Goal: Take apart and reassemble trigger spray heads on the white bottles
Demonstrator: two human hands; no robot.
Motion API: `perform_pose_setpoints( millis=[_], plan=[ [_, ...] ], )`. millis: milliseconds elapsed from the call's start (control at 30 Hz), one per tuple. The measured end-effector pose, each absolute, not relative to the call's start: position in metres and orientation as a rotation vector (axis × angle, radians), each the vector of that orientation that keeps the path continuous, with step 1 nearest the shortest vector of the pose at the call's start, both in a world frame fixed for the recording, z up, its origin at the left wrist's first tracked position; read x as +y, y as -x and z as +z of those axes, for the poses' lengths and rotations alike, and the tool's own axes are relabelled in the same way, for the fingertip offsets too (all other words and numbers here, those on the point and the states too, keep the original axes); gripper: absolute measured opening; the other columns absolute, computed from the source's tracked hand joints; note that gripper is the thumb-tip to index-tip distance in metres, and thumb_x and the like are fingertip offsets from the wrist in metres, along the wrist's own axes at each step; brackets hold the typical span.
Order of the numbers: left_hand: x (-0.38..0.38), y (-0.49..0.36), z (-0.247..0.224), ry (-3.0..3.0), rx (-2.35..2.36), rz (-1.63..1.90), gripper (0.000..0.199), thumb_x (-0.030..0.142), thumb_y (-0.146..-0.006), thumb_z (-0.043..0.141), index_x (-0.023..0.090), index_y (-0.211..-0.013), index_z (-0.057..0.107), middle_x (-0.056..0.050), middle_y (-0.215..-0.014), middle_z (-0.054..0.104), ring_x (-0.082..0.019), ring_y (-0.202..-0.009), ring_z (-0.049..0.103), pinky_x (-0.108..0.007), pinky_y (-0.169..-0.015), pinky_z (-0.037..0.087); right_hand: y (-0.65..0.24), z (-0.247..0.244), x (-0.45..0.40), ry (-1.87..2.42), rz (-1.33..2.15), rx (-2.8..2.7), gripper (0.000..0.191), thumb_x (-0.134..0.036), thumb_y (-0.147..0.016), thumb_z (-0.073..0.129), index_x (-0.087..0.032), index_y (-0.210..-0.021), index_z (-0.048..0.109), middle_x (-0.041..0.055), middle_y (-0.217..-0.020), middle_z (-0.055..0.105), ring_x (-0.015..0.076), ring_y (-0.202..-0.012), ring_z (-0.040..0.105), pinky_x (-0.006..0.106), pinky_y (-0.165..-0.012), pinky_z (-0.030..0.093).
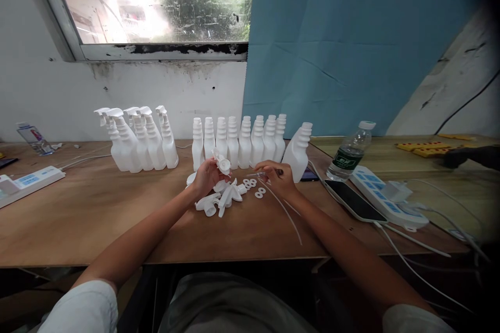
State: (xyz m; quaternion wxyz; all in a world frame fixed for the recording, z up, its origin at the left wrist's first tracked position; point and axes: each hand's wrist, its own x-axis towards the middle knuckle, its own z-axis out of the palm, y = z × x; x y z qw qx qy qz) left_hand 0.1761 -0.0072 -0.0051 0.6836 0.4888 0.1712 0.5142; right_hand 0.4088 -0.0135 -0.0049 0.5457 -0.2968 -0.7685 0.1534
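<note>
My left hand (205, 179) pinches a white sprayer head (224, 165) above the brown tabletop (117, 229), its round socket turned up toward me. My right hand (278, 177) is closed with thumb and fingers around a slim tool (279, 171) with a dark end; what kind of tool I cannot tell. Below and between my hands lie a pile of loose sprayer parts (225, 199), a few white rings (259, 194) and a thin clear tube (287, 212) that curves toward the table's front edge. Open-necked white bottles (245, 148) stand in a row behind, and to their left a cluster of bottles with trigger tops (147, 145). Past them rises a stained, chipped white wall (156, 91) with a grimy window (191, 10), greenery blurred beyond the glass; a blue sheet (344, 26) hangs beside it. On my right are a water bottle (344, 158), a phone (356, 201) and a white power strip (365, 182); farther over, yellow pieces (424, 149) lie on a greenish surface (380, 153). Another power strip (35, 184) sits at far left.
</note>
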Motion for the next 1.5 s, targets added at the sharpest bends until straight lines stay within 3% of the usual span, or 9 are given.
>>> perform_pose_setpoints(
  millis=[167, 367, 567, 733, 933, 1200, 1500],
  plan=[
    [-0.002, -0.172, -0.007, -1.047, 0.387, 1.137, 0.024, 0.038, -0.083, 0.049, 0.014, -0.081, 0.054, -0.004, -0.069, 0.053, -0.015, -0.060, 0.052, -0.025, -0.050, 0.038, -0.398, -0.003, -0.018, 0.528, 0.586, -1.792, 0.037, -0.052, -0.091, 0.053, -0.020, -0.099, 0.070, 0.0047, -0.078, 0.062, 0.0134, -0.060, 0.059, 0.026, -0.054, 0.046],
    [-0.003, -0.176, -0.006, -1.029, 0.464, 1.186, 0.032, 0.043, -0.081, 0.064, 0.016, -0.076, 0.048, 0.000, -0.065, 0.050, -0.011, -0.054, 0.048, -0.021, -0.045, 0.032, -0.396, -0.007, -0.019, 0.510, 0.450, -1.902, 0.028, -0.044, -0.092, 0.054, -0.021, -0.099, 0.069, 0.0062, -0.086, 0.064, 0.0155, -0.070, 0.061, 0.029, -0.064, 0.050],
    [-0.004, -0.177, -0.007, -1.056, 0.512, 1.228, 0.038, 0.042, -0.077, 0.071, 0.018, -0.077, 0.041, 0.002, -0.063, 0.050, -0.010, -0.051, 0.048, -0.020, -0.044, 0.030, -0.397, -0.011, -0.017, 0.521, 0.486, -1.883, 0.027, -0.041, -0.093, 0.052, -0.020, -0.100, 0.068, 0.0056, -0.087, 0.064, 0.0119, -0.057, 0.058, 0.027, -0.056, 0.049],
    [-0.004, -0.178, -0.009, -1.109, 0.572, 1.247, 0.038, 0.043, -0.079, 0.067, 0.020, -0.084, 0.037, 0.004, -0.064, 0.049, -0.008, -0.049, 0.046, -0.018, -0.042, 0.027, -0.393, -0.009, -0.018, 0.454, 0.221, -2.003, 0.014, -0.028, -0.092, 0.055, -0.021, -0.097, 0.067, 0.0066, -0.088, 0.068, 0.0181, -0.079, 0.064, 0.032, -0.070, 0.051],
    [-0.003, -0.180, -0.015, -1.165, 0.747, 1.301, 0.044, 0.047, -0.080, 0.066, 0.023, -0.098, 0.035, 0.006, -0.066, 0.049, -0.008, -0.049, 0.045, -0.018, -0.042, 0.028, -0.389, -0.017, -0.017, 0.366, -0.001, -2.091, 0.017, -0.014, -0.091, 0.053, -0.021, -0.103, 0.064, 0.0064, -0.088, 0.068, 0.0179, -0.083, 0.065, 0.031, -0.071, 0.052],
    [-0.006, -0.180, -0.007, -1.248, 0.819, 1.370, 0.049, 0.046, -0.078, 0.067, 0.024, -0.107, 0.035, 0.007, -0.069, 0.048, -0.006, -0.049, 0.043, -0.017, -0.044, 0.028, -0.380, -0.016, -0.023, 0.386, -0.034, -2.159, 0.017, -0.015, -0.093, 0.049, -0.020, -0.103, 0.061, 0.0063, -0.089, 0.065, 0.0157, -0.077, 0.063, 0.028, -0.067, 0.050],
    [-0.009, -0.176, -0.003, -1.272, 0.874, 1.281, 0.050, 0.041, -0.082, 0.062, 0.023, -0.119, 0.035, 0.006, -0.070, 0.045, -0.005, -0.045, 0.038, -0.018, -0.043, 0.025, -0.376, -0.015, -0.027, 0.465, 0.254, -2.012, 0.012, -0.023, -0.093, 0.051, -0.021, -0.084, 0.059, 0.0016, -0.074, 0.058, 0.0149, -0.070, 0.058, 0.030, -0.066, 0.046]
  ],
)
